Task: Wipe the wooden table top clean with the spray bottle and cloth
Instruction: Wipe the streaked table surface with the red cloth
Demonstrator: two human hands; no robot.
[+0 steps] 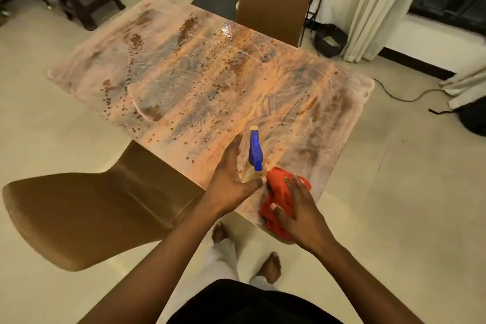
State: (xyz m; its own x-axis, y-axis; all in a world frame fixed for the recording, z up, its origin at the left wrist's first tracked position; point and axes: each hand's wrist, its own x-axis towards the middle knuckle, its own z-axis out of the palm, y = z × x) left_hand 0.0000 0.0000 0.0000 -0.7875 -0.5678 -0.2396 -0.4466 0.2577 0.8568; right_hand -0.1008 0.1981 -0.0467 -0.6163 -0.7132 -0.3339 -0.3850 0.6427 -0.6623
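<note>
Left hand (231,179) fingers wrapped around spray bottle (254,154), nozzle aimed beyond the fingertips over the table (197,81); right hand (297,213) fingers pressing red cloth (278,197) flat beneath them, ready to wipe.

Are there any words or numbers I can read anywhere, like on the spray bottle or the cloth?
None to read.
Spray bottle, in the left hand: no label shows.
Red cloth, under the right hand: plain.
Wooden table top: only droplets and wipe streaks.
</note>
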